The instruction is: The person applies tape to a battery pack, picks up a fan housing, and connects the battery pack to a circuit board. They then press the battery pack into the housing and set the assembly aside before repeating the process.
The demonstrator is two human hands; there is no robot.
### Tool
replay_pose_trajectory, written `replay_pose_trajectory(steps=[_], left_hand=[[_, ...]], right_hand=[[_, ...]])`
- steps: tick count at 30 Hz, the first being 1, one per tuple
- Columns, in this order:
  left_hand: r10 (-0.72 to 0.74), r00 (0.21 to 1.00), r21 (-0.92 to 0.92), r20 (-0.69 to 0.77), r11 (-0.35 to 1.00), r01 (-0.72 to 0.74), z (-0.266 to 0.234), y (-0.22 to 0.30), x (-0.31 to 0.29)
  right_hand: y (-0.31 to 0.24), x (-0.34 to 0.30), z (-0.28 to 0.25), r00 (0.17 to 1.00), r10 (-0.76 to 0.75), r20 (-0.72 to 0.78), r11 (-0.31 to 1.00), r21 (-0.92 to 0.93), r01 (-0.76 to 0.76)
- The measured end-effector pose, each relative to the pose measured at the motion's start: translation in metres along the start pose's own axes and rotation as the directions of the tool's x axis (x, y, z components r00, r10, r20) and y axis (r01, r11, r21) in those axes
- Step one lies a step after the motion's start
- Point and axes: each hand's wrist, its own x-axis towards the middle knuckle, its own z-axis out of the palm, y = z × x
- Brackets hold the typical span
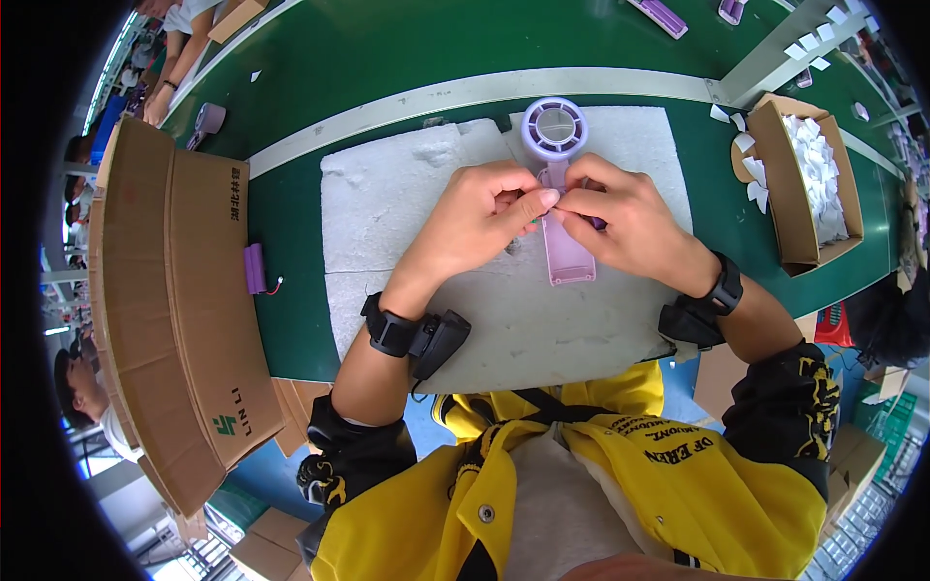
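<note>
A lilac handheld fan (pixel 555 129) lies on the white foam sheet (pixel 387 194), its round head pointing away from me. Its pale pink handle (pixel 570 254) is an open shell reaching toward me. Over the upper part of that handle, my left hand (pixel 480 215) pinches with thumb and forefinger. My right hand (pixel 628 218) is closed against it from the other side, fingertips nearly touching. Something small lies between the fingertips, with a bit of green and dark purple showing near them. The fingers hide what it is.
A tall cardboard box (pixel 213 290) stands at the left, beside a purple battery pack (pixel 255 268) with a wired plug. At the right, a small carton (pixel 843 213) holds white paper pieces. More purple fan parts (pixel 661 15) lie beyond the metal rail (pixel 465 100). Another person's arm (pixel 174 73) shows far left.
</note>
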Motion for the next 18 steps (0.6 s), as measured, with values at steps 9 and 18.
replay_pose_trajectory(steps=[9, 18], left_hand=[[-0.027, 0.989, -0.209, 0.144, 0.976, 0.057, -0.018, 0.001, 0.000], [-0.102, 0.988, -0.100, 0.114, 0.988, 0.114, -0.023, 0.003, 0.001]], right_hand=[[0.002, -0.001, -0.001, 0.996, 0.086, -0.006, 0.983, 0.161, -0.084], [0.002, 0.000, 0.000, 0.996, 0.091, -0.006, 0.980, 0.175, -0.089]])
